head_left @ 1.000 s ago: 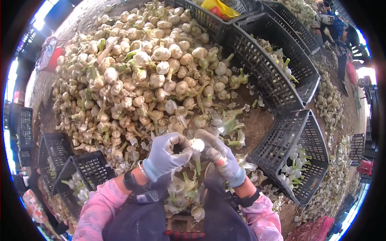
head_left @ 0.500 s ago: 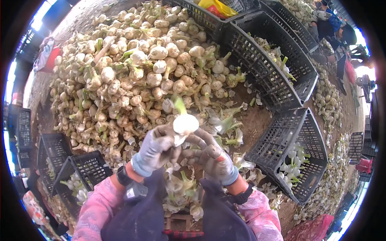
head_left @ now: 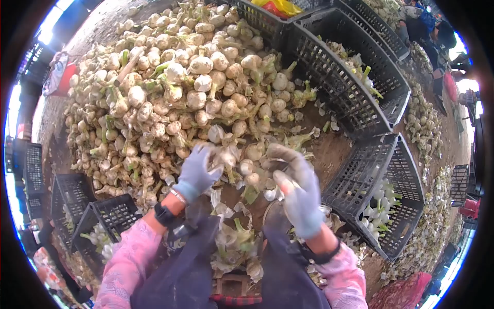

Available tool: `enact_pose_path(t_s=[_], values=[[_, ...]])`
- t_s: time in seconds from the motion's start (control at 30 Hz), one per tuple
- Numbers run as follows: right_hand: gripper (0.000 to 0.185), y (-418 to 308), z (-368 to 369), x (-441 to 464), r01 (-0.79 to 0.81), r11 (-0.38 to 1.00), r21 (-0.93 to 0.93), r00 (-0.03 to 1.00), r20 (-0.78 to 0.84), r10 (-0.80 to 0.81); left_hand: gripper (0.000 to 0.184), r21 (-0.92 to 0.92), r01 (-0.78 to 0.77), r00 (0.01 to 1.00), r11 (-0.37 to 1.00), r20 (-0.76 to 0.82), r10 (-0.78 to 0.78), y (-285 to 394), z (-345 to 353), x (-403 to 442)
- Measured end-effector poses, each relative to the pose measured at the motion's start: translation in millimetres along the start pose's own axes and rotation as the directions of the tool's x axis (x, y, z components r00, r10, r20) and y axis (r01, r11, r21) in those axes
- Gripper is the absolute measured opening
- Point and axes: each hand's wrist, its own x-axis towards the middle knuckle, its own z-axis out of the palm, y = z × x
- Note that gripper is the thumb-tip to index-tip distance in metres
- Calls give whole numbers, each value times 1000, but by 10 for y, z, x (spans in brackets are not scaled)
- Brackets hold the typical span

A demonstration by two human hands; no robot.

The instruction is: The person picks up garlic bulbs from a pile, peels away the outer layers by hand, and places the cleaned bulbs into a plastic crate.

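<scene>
My left hand, in a soiled pale glove, is at the front edge of a heap of garlic bulbs. Its fingers are curved and parted, with a garlic bulb close by the fingertips; firm contact cannot be made out. To the right, my gloved right hand is raised above the ground, thumb and fingers apart, nothing visible between them. Its fingertips are slightly blurred. Loose garlic skins and cut stems lie between my legs.
At right a tilted black crate holds white trimmed bulbs. Larger crates stand behind it, one with stem scraps. More crates are at left. Another person is at the far upper right.
The white garlic bulb that was between my hands is no longer seen there. My hands have separated, the left slightly left and upward, the right farther right.
</scene>
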Motion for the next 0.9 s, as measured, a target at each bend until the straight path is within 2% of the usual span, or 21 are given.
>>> enact_pose_path(t_s=[0.03,0.07,0.1,0.13,0.17,0.23,0.33,0.37,0.47,0.5,0.53,0.6,0.63,0.7,0.73,0.77,0.8,0.83,0.87,0.9], values=[[34,-391,39,-65,147,961,-236,982,150,-114,34,-35,-75,996,997,35,76,-45,124,61],[39,-759,119,-101,461,808,-366,879,315,-359,40,-68,-144,986,987,79,149,-57,252,88],[39,-1011,181,-115,664,634,-396,741,460,-489,39,-17,-142,975,990,168,143,-29,402,101],[39,-1177,280,-154,760,528,-379,642,567,-517,38,39,-146,958,989,254,132,16,532,136],[39,-1271,395,-192,829,440,-346,550,648,-527,42,81,-146,880,986,465,92,197,467,192],[40,-1278,550,-218,876,377,-300,469,708,-527,50,178,-241,835,954,539,110,246,721,201],[40,-1194,678,-244,901,351,-253,416,731,-540,46,324,-487,821,811,488,298,121,1053,180],[40,-1172,692,-239,904,349,-247,412,725,-552,38,285,-474,807,833,518,282,169,1038,227],[41,-1056,717,-211,912,341,-228,396,700,-594,30,344,-478,787,809,576,221,229,1084,291],[41,-1020,714,-206,914,338,-222,393,688,-610,30,334,-469,813,818,526,251,206,1134,307],[41,-971,706,-198,914,342,-217,394,674,-625,21,327,-448,797,832,567,207,157,1170,310],[42,-878,685,-153,908,364,-208,409,630,-660,21,311,-340,849,888,508,147,211,1039,307],[42,-835,646,-138,902,380,-203,421,606,-675,27,234,-228,914,945,387,124,384,1017,226],[43,-675,403,-50,841,488,-234,534,505,-678,41,48,50,988,998,142,-56,1053,475,46],[43,-503,217,38,758,567,-322,652,412,-637,43,-232,195,970,953,191,-152,870,457,77],[44,-276,55,74,654,625,-427,755,320,-572,45,-481,333,940,811,236,-245,688,437,106],[44,-25,-134,111,507,667,-547,857,233,-460,41,-737,517,854,435,479,-203,194,525,126],[59,164,-320,102,439,572,-692,895,279,-349,41,-791,575,818,209,544,-188,304,360,130],[68,438,-430,51,410,567,-715,910,281,-304,36,-748,630,777,208,611,-153,360,224,135],[75,491,-457,16,409,648,-643,912,313,-265,35,-729,637,769,253,623,-141,415,198,110]])
